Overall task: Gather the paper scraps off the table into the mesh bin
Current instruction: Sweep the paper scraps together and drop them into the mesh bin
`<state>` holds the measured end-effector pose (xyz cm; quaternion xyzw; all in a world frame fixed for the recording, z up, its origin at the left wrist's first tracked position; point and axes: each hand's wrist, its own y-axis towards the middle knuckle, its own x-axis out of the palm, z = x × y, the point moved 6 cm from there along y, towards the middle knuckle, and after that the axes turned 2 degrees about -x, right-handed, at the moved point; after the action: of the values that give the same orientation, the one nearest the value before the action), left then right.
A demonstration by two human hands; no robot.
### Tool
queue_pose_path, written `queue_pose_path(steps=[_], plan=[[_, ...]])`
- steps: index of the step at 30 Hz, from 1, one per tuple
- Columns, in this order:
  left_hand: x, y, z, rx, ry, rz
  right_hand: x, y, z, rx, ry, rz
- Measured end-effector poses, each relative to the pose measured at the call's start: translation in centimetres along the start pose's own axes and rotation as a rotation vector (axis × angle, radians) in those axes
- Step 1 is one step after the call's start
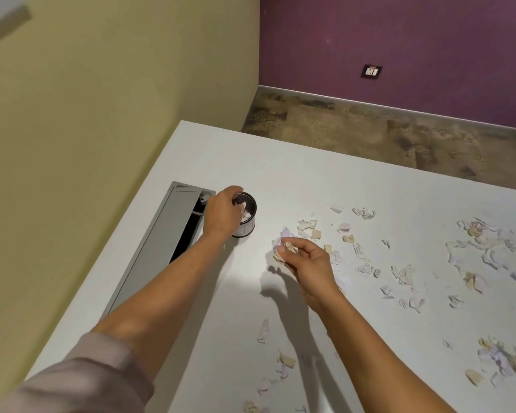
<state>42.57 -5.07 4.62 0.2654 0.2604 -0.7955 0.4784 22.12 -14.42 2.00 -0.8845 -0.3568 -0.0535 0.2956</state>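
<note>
Left hand [222, 214] wraps the rim and near wall of the mesh bin [246, 214], fingers curled round it; the bin stands upright on the white counter [280, 162] just beside the grey cable hatch [164, 239], whose lid is partly open. White scraps show inside the bin. Right hand [309, 268] is raised slightly above the counter, fingers and thumb pinching a wad of paper scraps [283, 244] to the right of the bin. Loose scraps [367, 260] lie scattered across the counter to the right and toward the near edge, well apart from the bin. A wall socket [371, 72] sits low on the purple wall. Print on the scraps is too blurred to read.
</note>
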Motion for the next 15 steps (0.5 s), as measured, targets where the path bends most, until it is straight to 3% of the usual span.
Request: queue_pose_path(steps=[8,15], plan=[[-1.3,-1.9,-2.3,-0.056,-0.058,0.229,4.5,4.5,-2.1,-0.054,-0.209,-0.045],[-0.7,-1.3,-4.2,-0.190,-0.050,0.197,8.5,9.5,-2.8,-0.075,-0.573,-0.048]])
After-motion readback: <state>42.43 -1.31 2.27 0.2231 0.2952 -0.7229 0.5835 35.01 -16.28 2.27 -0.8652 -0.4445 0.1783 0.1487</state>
